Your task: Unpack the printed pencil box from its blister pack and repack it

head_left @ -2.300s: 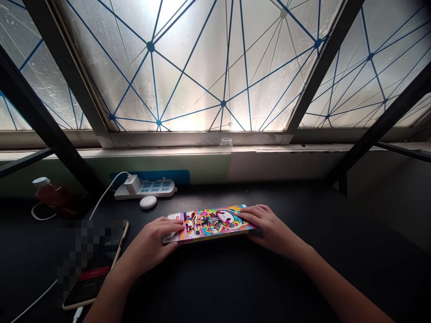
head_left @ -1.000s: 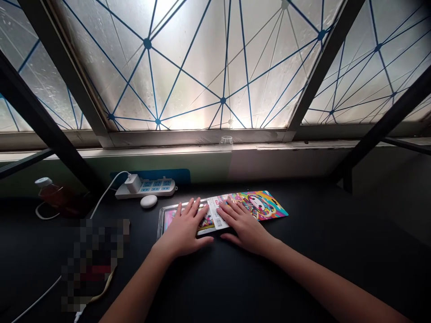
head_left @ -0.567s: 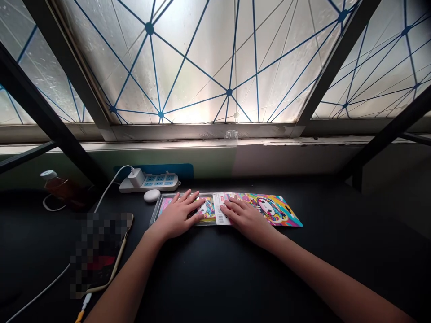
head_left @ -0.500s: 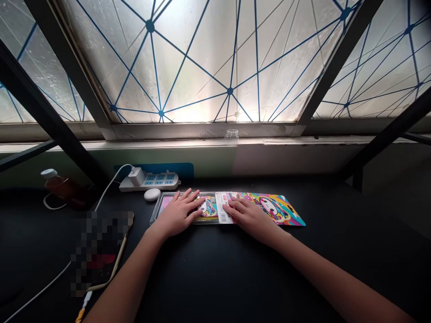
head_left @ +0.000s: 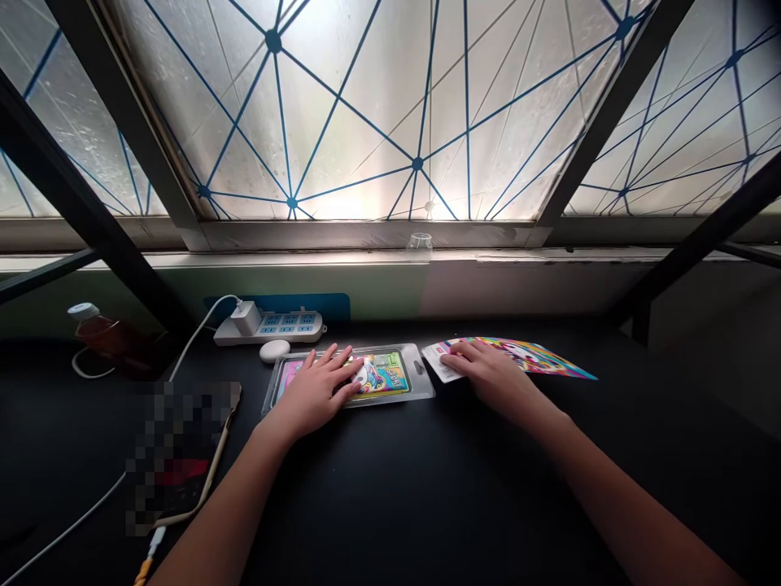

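My left hand lies with fingers spread across a clear plastic blister pack flat on the black desk. Inside the pack shows a colourful printed packet with a cartoon face; its left part is mostly under my fingers. To the right, my right hand grips a bright printed backing card near its white left end. The card sits apart from the pack, tilted and slightly bowed. My right thumb is hidden, so the underside of that grip does not show.
A white power strip with a plugged-in charger lies behind the pack, beside a small white round case. At left are a capped bottle and a blurred-out device with a cable. A small clear cup stands on the windowsill.
My right hand has moved right with the card, drawing it off the blister pack and uncovering the pack's right end. My left hand has stayed nearly still on the pack.
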The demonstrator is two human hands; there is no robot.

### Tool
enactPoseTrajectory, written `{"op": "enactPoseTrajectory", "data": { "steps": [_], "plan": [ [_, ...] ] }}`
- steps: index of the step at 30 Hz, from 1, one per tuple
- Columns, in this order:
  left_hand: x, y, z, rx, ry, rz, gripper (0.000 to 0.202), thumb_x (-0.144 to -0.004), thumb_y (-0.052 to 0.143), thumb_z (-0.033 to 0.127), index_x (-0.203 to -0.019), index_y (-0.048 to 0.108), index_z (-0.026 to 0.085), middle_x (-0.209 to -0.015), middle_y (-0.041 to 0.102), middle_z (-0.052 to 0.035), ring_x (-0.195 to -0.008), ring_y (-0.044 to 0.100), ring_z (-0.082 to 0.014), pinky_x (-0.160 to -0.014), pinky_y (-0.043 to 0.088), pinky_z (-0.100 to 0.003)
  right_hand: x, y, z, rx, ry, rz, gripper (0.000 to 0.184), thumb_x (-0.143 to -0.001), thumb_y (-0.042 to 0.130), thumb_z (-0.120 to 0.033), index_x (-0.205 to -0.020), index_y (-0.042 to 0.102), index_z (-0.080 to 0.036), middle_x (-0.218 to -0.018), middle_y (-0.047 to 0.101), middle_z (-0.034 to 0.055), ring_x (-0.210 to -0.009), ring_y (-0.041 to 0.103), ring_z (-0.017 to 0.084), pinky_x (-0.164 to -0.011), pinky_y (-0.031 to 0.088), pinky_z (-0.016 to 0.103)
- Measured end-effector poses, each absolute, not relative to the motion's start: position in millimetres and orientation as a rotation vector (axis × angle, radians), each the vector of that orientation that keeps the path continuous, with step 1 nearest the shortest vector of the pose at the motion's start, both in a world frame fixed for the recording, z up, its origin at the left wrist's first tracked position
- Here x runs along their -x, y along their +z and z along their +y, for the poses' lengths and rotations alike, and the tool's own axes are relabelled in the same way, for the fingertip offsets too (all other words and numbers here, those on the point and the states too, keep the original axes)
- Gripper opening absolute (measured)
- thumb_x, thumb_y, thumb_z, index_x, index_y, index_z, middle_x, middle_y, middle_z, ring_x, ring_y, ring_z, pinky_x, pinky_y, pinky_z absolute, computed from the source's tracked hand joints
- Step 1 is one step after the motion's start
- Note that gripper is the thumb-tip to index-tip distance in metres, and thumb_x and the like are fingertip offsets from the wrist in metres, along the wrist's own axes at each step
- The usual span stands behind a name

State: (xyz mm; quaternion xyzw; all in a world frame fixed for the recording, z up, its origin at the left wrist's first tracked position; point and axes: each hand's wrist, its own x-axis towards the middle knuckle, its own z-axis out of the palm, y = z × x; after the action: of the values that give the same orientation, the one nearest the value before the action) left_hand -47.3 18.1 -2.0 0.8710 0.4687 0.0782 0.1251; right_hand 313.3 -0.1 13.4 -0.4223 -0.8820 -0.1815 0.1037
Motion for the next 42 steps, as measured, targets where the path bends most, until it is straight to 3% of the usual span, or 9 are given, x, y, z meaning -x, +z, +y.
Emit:
{"op": "enactPoseTrajectory", "data": {
  "steps": [7, 13, 18, 21, 24, 28, 33, 37, 42],
  "plan": [
    [35, -4, 19, -2.545, 0.291, 1.456, 0.049, -0.105, 0.041, 0.048, -0.152, 0.046, 0.034, -0.163, 0.036, -0.004, -0.153, 0.026, -0.0347, -0.12, 0.022, -0.064, -258, 24, -61, 1.028, -0.598, -2.501, 0.044, -0.095, 0.042, -0.004, -0.133, 0.061, -0.017, -0.124, 0.07, 0.0135, -0.109, 0.065, 0.026, -0.094, 0.053, 0.042],
    [25, -7, 19, -2.549, 0.353, 1.473, 0.047, -0.105, 0.044, 0.047, -0.149, 0.049, 0.033, -0.162, 0.039, -0.0053, -0.152, 0.029, -0.036, -0.119, 0.025, -0.065, -160, -26, -117, 0.76, -0.515, -2.694, 0.042, -0.098, 0.049, -0.027, -0.133, 0.059, -0.006, -0.123, 0.071, 0.0182, -0.102, 0.067, 0.033, -0.075, 0.052, 0.042],
    [15, -10, 13, -2.594, 0.4, 1.418, 0.048, -0.104, 0.046, 0.044, -0.15, 0.048, 0.03, -0.161, 0.04, -0.0072, -0.151, 0.031, -0.0369, -0.118, 0.026, -0.065, -133, -27, -82, 0.692, -0.04, -2.761, 0.061, -0.099, 0.047, -0.058, -0.137, 0.056, -0.011, -0.131, 0.067, 0.0154, -0.122, 0.056, 0.031, -0.104, 0.042, 0.045],
    [14, -10, 11, -2.59, 0.473, 1.372, 0.045, -0.104, 0.048, 0.04, -0.147, 0.052, 0.026, -0.159, 0.043, -0.0097, -0.149, 0.035, -0.0352, -0.119, 0.029, -0.062, -130, -23, -65, 0.636, 0.109, -2.749, 0.047, -0.099, 0.053, -0.046, -0.132, 0.059, -0.013, -0.124, 0.071, 0.0111, -0.121, 0.056, 0.026, -0.111, 0.036, 0.043],
    [19, -7, 7, -2.55, 0.582, 1.298, 0.038, -0.104, 0.048, 0.035, -0.138, 0.06, 0.025, -0.152, 0.054, -0.0089, -0.145, 0.044, -0.0305, -0.119, 0.033, -0.056, -137, -22, -58, 0.583, 0.052, -2.695, 0.021, -0.099, 0.054, -0.03, -0.108, 0.068, -0.017, -0.103, 0.075, 0.0056, -0.101, 0.062, 0.021, -0.096, 0.044, 0.036],
    [28, -1, 2, -2.523, 0.68, 1.269, 0.033, -0.101, 0.054, 0.032, -0.132, 0.064, 0.025, -0.14, 0.064, -0.0077, -0.132, 0.056, -0.0275, -0.114, 0.041, -0.05, -162, -13, -36, 0.871, -0.043, -2.517, 0.029, -0.102, 0.048, -0.027, -0.08, 0.066, -0.021, -0.081, 0.069, 0.0039, -0.078, 0.059, 0.018, -0.077, 0.044, 0.033],
    [32, 0, 1, -2.538, 0.607, 1.433, 0.04, -0.098, 0.059, 0.038, -0.135, 0.061, 0.024, -0.139, 0.063, -0.0093, -0.128, 0.056, -0.0314, -0.108, 0.044, -0.05, -208, 3, 9, 1.297, -0.024, -2.365, 0.023, -0.101, 0.052, -0.032, -0.107, 0.068, -0.016, -0.105, 0.068, 0.0141, -0.098, 0.06, 0.028, -0.083, 0.047, 0.04],
    [29, -2, 1, -2.5, 0.559, 1.532, 0.047, -0.097, 0.058, 0.045, -0.138, 0.059, 0.021, -0.14, 0.06, -0.0124, -0.128, 0.053, -0.0333, -0.108, 0.043, -0.052, -227, 7, 20, 1.398, 0.091, -2.387, 0.038, -0.096, 0.062, -0.045, -0.123, 0.064, -0.019, -0.116, 0.065, 0.0131, -0.105, 0.059, 0.028, -0.088, 0.05, 0.041],
    [26, -1, 0, -2.475, 0.536, 1.525, 0.055, -0.096, 0.058, 0.05, -0.144, 0.052, 0.022, -0.143, 0.057, -0.0126, -0.131, 0.048, -0.0331, -0.11, 0.04, -0.051, -237, 12, 25, 1.407, 0.247, -2.459, 0.054, -0.085, 0.072, -0.055, -0.127, 0.063, -0.022, -0.118, 0.061, 0.0115, -0.104, 0.061, 0.027, -0.085, 0.054, 0.039]
  ]
}}
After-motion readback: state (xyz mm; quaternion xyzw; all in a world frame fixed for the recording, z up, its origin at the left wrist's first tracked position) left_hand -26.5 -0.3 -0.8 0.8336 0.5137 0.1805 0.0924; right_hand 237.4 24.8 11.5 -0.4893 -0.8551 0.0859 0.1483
